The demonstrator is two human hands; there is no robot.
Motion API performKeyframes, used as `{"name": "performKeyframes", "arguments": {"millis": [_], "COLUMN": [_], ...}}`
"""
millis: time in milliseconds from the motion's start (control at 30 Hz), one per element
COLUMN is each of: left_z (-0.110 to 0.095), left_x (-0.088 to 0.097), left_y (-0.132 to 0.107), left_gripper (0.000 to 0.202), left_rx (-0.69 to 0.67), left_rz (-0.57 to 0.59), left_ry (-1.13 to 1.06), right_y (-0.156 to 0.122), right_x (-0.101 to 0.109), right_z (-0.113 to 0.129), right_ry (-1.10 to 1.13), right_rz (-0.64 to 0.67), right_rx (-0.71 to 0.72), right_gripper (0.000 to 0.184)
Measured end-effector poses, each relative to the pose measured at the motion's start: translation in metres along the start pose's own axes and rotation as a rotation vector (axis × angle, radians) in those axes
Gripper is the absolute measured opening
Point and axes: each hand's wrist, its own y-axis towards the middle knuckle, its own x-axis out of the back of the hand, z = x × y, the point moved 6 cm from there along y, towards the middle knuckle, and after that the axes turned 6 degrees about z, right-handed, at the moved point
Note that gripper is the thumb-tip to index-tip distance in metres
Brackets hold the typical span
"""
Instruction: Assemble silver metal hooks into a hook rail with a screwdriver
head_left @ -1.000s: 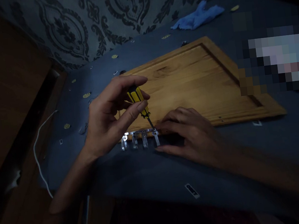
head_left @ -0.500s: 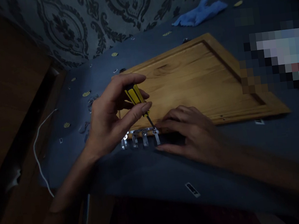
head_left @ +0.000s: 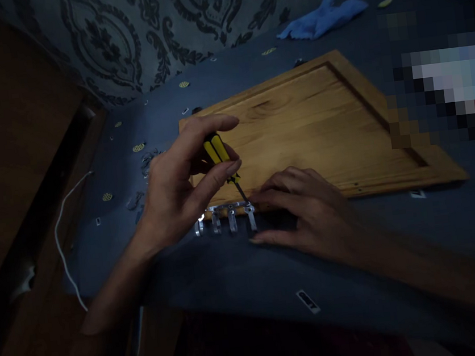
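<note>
My left hand (head_left: pixel 177 179) is closed around the yellow-and-black handle of a screwdriver (head_left: pixel 220 148). The shaft slants down to the right, its tip at the right end of a shiny metal hook rail (head_left: pixel 232 213). Several hooks hang from this rail, along the near edge of a framed wooden board (head_left: pixel 301 131) lying flat. Beside the rail's right end, my right hand (head_left: pixel 311 206) rests with thumb and fingers apart. Its index fingertip is close to the screwdriver tip, and the thumb lies below the board's edge. Whether the fingertip touches the rail, I cannot tell.
A dark blue patterned cloth (head_left: pixel 249 279) covers the table. Small metal pieces (head_left: pixel 150 162) lie left of the board. A white cable (head_left: pixel 58 238) runs over the left edge. Behind the board is a blue crumpled cloth or glove (head_left: pixel 322 17). Something blurred (head_left: pixel 462 84) sits at the right.
The whole view has shifted slightly, so things appear a little further right. The screwdriver tip stays at the rail's right end, with my left hand still around the handle.
</note>
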Motion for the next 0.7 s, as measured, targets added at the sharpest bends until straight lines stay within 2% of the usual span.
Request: {"name": "performKeyframes", "arguments": {"millis": [167,300,533,700], "left_z": [-0.0010,0.0001,-0.0030,-0.0028], "left_x": [-0.0007,0.0007,0.0009,0.0001], "left_y": [-0.0009,-0.0004,-0.0002,0.0000], "left_gripper": [0.035,0.033,0.035,0.034], "left_rx": [-0.033,0.002,-0.021,-0.021], "left_rz": [-0.001,0.015,0.114,0.086], "left_ry": [0.032,0.010,0.063,0.125], "right_y": [-0.0006,0.0002,0.0000,-0.0002], "right_x": [-0.0006,-0.0002,-0.0012,-0.0025], "right_z": [0.0002,0.0012,0.0018,-0.0002], "right_ry": [-0.013,-0.023,-0.032,-0.018], "right_rz": [0.003,-0.005,-0.010,0.010], "right_rx": [-0.002,-0.002,0.002,-0.016], "right_gripper": [0.044,0.040,0.039,0.039]}}
